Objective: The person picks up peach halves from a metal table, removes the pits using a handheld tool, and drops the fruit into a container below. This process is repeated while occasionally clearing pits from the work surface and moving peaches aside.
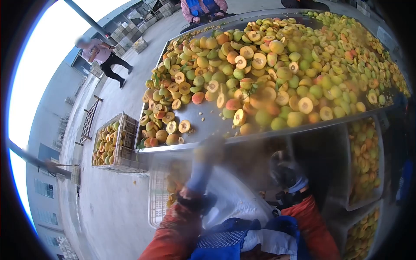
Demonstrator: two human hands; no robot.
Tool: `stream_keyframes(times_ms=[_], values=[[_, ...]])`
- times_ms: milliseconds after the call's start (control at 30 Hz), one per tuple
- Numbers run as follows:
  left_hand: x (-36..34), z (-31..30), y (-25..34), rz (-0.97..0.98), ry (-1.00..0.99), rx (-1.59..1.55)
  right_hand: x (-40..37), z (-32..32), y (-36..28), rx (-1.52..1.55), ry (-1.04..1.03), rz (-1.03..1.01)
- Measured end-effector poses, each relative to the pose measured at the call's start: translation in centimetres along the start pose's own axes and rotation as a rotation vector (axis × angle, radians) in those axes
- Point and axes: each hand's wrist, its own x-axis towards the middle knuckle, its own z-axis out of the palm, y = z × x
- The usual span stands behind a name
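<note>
My left hand [209,148], gloved and smeared by motion, is at the front edge of the metal table [208,123]; its fingers cannot be made out. My right hand [284,170], in a dark glove, is below that edge, in front of my body. Its fingers look curled, and whatever they may hold is hidden. A large heap of peaches [260,60], many cut in half with the stone showing, covers much of the table. Nearest my left hand lie a cut peach [184,126] and a few loose stones. A whitish sheet [236,199] spreads below my hands.
A crate of peach halves [125,143] stands on the floor at left, another crate [154,195] below the table edge. Filled crates [366,164] stand at right. Across the table sits a person [203,9]; another person [104,56] is on the floor at left.
</note>
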Motion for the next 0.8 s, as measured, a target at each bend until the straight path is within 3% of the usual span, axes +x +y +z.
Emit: stream_keyframes(times_ms=[33, 67, 133, 200, 267, 300, 367, 433, 500, 533, 600, 667, 733, 800], values=[[-1.3, -2.4, -0.3, -0.278, 0.086, -0.275, -0.5, 0.2, -0.5, -0.31, 0.098, -0.059], [-3.3, -4.6, -0.7, -0.554, 0.17, -0.545, 0.0, -1.1, 0.3, -0.292, 0.099, -0.062], [-7.8, -8.5, -4.7, -0.495, 0.178, -0.147, 1.2, -4.4, 2.7, -0.412, 0.221, -0.085], [-14.3, -12.0, -9.5, -0.726, 0.081, 0.037, 0.4, -3.0, 1.2, -0.472, 0.244, 0.033], [-19.6, -13.6, -13.1, -0.75, -0.523, 1.023, 0.2, -2.0, 0.2, -0.534, 0.268, 0.147], [-18.2, -13.3, -12.8, -0.737, -0.535, 1.024, 0.3, -1.8, 0.0, -0.602, 0.268, 0.099], [-14.8, -12.6, -9.8, -0.838, -0.139, 0.531, 0.4, -1.5, 0.5, -0.665, 0.276, 0.083], [-8.0, -9.6, -7.9, -0.651, 0.033, 0.184, 0.6, -1.9, 0.9, -0.692, 0.249, -0.013], [-0.3, -5.6, -7.9, -0.418, -0.204, 0.611, 1.4, -4.1, 2.5, -0.832, 0.241, -0.041], [2.1, -3.0, -7.4, -0.488, -0.083, 0.177, 1.5, -5.0, 3.2, -0.973, 0.221, -0.068], [7.5, 1.9, -5.5, -0.509, -0.23, 0.096, 1.1, -4.8, 2.9, -1.052, 0.26, -0.092], [10.0, 6.2, -7.0, -0.329, -0.296, 0.237, 0.7, -5.6, 3.4, -1.14, 0.297, -0.104], [11.8, 8.4, -4.7, -0.252, -0.392, 0.356, 1.1, -6.9, 5.2, -1.574, 0.262, -0.301], [12.1, 9.5, -4.7, -0.266, -0.412, 0.275, 1.5, -6.6, 5.0, -1.481, 0.253, -0.312]])
